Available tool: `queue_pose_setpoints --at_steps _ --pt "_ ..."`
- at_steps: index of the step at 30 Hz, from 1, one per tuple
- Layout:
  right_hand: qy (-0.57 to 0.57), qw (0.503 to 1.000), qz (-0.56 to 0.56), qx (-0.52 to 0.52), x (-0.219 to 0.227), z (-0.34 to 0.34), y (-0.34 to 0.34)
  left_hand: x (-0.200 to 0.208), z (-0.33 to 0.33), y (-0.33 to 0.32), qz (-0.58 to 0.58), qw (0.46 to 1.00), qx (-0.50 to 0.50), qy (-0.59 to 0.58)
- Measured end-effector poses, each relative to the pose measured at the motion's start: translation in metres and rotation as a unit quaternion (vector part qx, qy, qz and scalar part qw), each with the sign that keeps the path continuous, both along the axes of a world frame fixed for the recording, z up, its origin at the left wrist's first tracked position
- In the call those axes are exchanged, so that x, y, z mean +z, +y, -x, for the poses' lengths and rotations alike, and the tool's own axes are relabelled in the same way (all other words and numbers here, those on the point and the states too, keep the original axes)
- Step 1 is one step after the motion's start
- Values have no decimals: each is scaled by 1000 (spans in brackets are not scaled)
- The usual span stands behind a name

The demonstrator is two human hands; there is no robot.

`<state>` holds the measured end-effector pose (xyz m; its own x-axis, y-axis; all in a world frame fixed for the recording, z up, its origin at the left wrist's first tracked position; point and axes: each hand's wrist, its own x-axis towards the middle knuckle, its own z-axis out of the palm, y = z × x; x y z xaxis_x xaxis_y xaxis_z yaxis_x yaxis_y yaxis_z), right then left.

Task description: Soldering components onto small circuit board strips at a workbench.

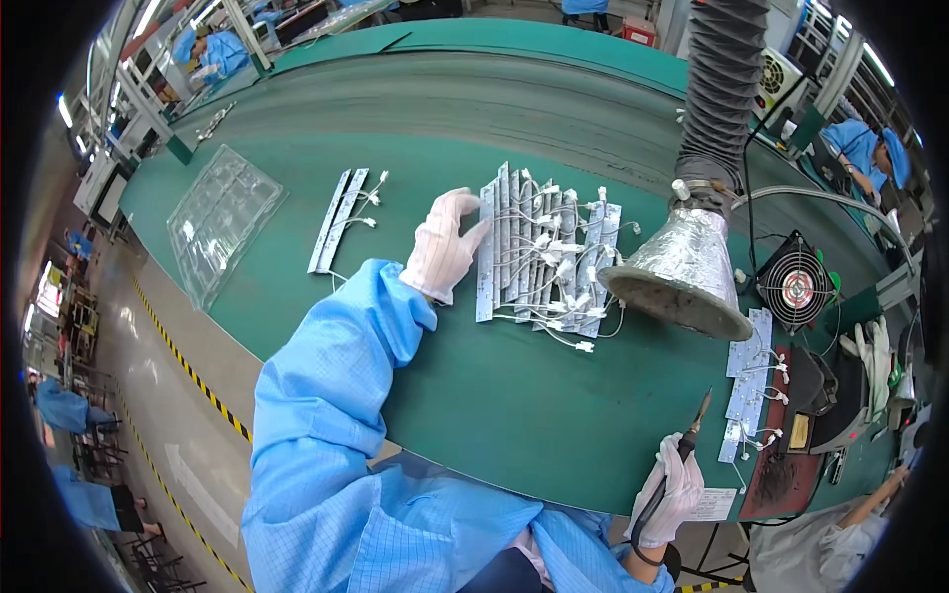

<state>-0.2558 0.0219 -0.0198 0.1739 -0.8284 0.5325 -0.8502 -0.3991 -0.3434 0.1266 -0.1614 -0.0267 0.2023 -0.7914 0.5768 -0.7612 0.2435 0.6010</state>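
Note:
My left hand (442, 247), in a white glove, is at the left edge of a batch of narrow light-coloured circuit board strips (485, 287). Its thumb and fingers are apart, and the fingertips reach the outermost strip; whether they press on it I cannot tell. White wires with small white connectors (563, 247) lie tangled over the batch. Near the table's front edge, my gloved right hand (672, 494) is closed around the handle of a soldering iron (699, 420), its tip pointing up and away from me. Two more wired strips (336, 222) lie left of my left hand.
A foil-wrapped extraction hood (682, 272) hangs right of the batch. A clear plastic tray (222, 222) lies far left on the green table (524, 425). At right are more wired boards (748, 385), a small fan (796, 284) and a soldering stand (825, 395). Other people sit nearby.

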Motion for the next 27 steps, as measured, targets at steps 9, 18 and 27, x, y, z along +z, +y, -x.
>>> queue_pose_setpoints --at_steps 9,18,27 --pt "36 998 44 -6 4 -6 -6 13 10 3 -101 974 -94 -182" --pt "-21 999 -25 -8 -3 -2 0 18 9 13 -74 972 -139 -176" --pt "13 1000 18 -3 2 -6 -7 61 50 54 -180 893 -242 -334"
